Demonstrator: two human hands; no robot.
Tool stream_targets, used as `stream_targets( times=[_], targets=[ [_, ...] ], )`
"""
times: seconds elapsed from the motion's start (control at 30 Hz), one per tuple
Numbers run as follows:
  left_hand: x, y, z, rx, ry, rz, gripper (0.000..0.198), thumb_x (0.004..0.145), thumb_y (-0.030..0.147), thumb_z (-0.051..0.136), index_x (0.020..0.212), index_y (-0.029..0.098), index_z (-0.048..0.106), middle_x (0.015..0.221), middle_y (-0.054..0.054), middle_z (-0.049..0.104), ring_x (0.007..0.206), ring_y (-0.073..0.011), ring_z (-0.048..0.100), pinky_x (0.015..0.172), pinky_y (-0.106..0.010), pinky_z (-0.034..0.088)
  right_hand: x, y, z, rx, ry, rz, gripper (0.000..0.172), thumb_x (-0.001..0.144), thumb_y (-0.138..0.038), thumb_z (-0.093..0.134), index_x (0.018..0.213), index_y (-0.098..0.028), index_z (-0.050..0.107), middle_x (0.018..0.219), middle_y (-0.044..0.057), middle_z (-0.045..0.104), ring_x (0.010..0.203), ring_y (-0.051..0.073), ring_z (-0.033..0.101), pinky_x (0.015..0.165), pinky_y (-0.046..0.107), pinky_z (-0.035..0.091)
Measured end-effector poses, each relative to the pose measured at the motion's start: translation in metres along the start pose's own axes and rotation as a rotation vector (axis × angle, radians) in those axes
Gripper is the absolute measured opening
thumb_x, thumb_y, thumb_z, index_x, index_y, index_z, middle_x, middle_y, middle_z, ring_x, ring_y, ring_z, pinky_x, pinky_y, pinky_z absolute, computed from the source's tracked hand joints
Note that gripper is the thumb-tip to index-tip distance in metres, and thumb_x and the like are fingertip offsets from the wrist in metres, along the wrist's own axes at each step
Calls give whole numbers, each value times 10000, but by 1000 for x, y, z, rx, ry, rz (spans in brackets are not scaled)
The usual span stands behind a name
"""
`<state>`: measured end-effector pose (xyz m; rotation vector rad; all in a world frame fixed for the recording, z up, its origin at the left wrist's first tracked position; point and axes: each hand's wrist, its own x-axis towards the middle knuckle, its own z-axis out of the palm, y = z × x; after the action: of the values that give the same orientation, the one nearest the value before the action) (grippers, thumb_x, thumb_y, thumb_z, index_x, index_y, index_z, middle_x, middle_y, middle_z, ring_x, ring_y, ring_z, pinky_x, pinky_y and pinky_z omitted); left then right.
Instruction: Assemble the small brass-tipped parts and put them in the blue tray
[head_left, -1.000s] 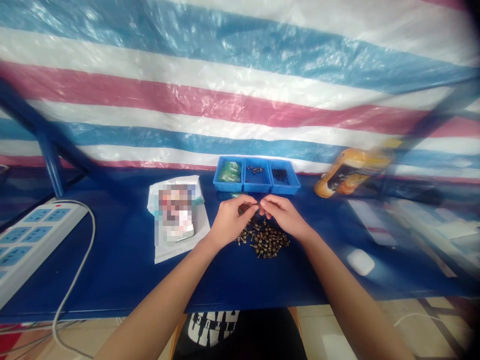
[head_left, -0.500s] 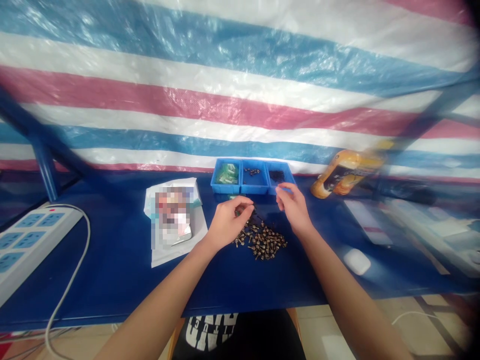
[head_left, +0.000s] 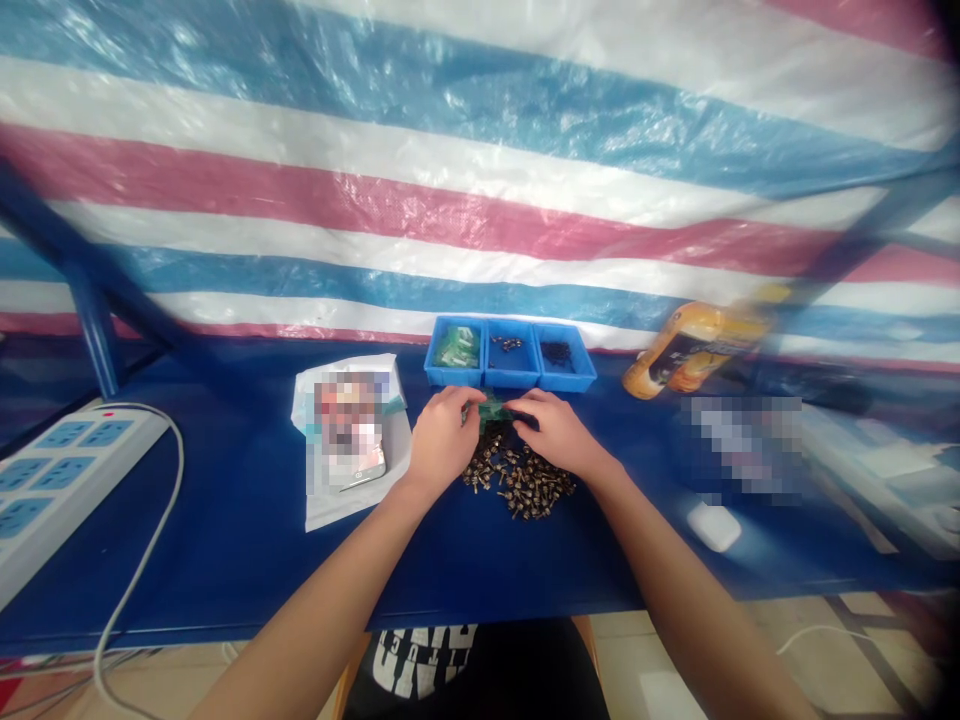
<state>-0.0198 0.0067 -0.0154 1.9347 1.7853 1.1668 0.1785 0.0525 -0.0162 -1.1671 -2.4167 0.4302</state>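
Green piece (head_left: 491,408), small and glossy, sits between your hands, just above the heap of parts. Your left hand (head_left: 442,440) curves over it from one side and your right hand (head_left: 559,435) reaches in from the other, fingers bent and meeting at it. Both hands look closed on the piece, but your fingers hide most of it, so you cannot tell exactly which fingertips pinch it.

Right under your hands lies a loose pile of small dark-and-brass screw-like parts (head_left: 517,485), your palms just above it. Beyond them, near the bench's far edge, stands a blue three-compartment tray (head_left: 510,372). Its left compartment holds green items (head_left: 457,347), the middle a few small dark parts (head_left: 508,344), and the right a darker cluster of parts (head_left: 556,352).

Left of your hands, a white paper sheet (head_left: 319,505) lies under a pixelated packet (head_left: 346,425), with a phone (head_left: 364,468) at its lower edge. Further left sits a white power strip (head_left: 67,470) with blue sockets and a white cable (head_left: 161,520). To the right, an orange bottle (head_left: 694,350) lies tilted on its side, and a small white case (head_left: 712,526) rests nearer you beside a pixelated patch (head_left: 742,445). All of this sits on the blue bench (head_left: 225,560), backed by a striped tarp (head_left: 480,220).
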Motion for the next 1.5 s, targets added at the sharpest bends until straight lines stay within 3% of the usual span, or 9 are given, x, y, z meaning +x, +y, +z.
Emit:
stream_targets(
  times=[0.2,0.4,0.53,0.73,0.9,1.0,1.13,1.33,1.5],
  targets=[
    [-1,-1,2,-8,-29,41,227,928,211,488,1004,242,700,1061,-66,713,998,-260,634,912,-397,478,15,-9,-14,-86,18,-74,172,917,-217,574,910,-231,745,1009,68,691,956,236,609,841,383,384],
    [0,3,-2,-89,109,-3,336,991,380,445,1226,219,624,1206,-85,676,1130,-269,579,1026,-435,410,33,-10,-30,308,51,-15,147,908,-283,562,885,-219,692,809,21,691,714,176,599,692,319,431],
    [1,7,-6,-232,8,-74,400,938,454,549,1273,240,589,1045,-49,722,931,-229,668,847,-349,499,37,-11,-28,634,98,74,169,885,-363,595,918,-212,663,848,18,684,727,165,602,700,313,466],
    [2,11,-6,-518,-46,-107,283,904,424,608,1061,196,668,895,-31,714,790,-184,670,711,-279,519,31,-20,-18,869,114,146,192,834,-390,662,900,-210,669,739,-6,645,668,142,570,656,294,454],
    [3,13,-6,-703,162,-211,426,928,432,571,1295,224,514,969,-40,681,773,-154,667,608,-236,493,54,-27,-19,1044,245,255,184,787,-376,712,840,-205,673,699,-7,649,570,108,525,570,261,417],
    [6,11,-7,-696,304,-241,339,946,413,530,1231,229,517,949,-31,647,721,-127,626,577,-220,472,84,-26,-18,1120,269,392,320,768,-454,727,959,-204,665,827,40,700,568,118,568,517,257,408],
    [7,8,-8,-661,253,-262,220,913,356,564,1073,209,595,846,-12,629,690,-128,594,614,-231,487,105,-19,-14,822,316,530,465,742,-528,739,1064,-206,650,852,51,706,559,142,579,497,268,396],
    [1,14,-4,-546,118,-184,184,913,361,564,913,202,657,798,-4,660,722,-148,609,703,-262,499,83,-12,-14,469,282,179,242,882,-424,599,934,-216,712,831,38,707,765,190,628,731,329,474],
    [-5,18,-4,-414,91,-49,212,929,360,536,933,202,676,853,-19,705,692,-148,614,664,-261,485,96,-32,-5,-56,62,-132,302,947,-419,540,1140,-263,712,1229,79,666,1096,294,539,916,450,389]
  ],
)
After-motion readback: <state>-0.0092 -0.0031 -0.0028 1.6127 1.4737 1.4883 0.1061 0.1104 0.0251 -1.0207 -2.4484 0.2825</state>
